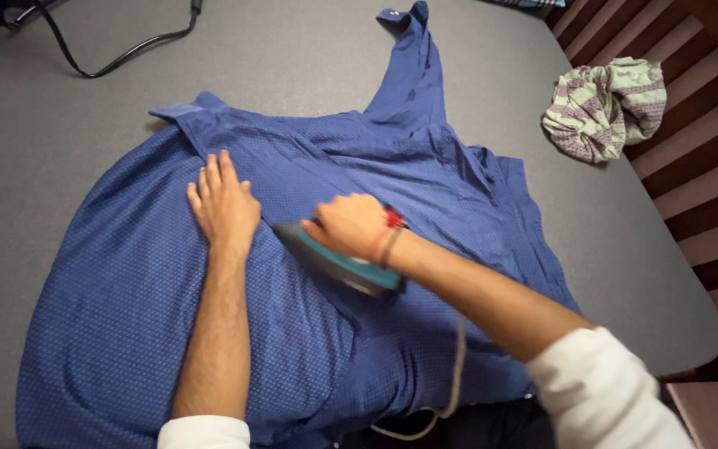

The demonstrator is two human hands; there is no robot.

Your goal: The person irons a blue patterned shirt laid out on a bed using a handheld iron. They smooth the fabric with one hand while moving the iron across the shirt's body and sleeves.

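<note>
A blue dotted shirt (126,283) lies spread over a grey padded surface (60,125), one sleeve stretched toward the far edge. My left hand (223,204) presses flat on the cloth below the collar, fingers together and extended. My right hand (349,224) grips the handle of a teal clothes iron (338,264) resting on the shirt just right of my left hand, its tip pointing left. The iron's pale cord (457,374) trails down toward me.
A crumpled green and maroon striped cloth (604,106) sits at the surface's right edge. A black cable (118,54) curves across the far left corner. Dark wooden slats (700,166) run beyond the right edge.
</note>
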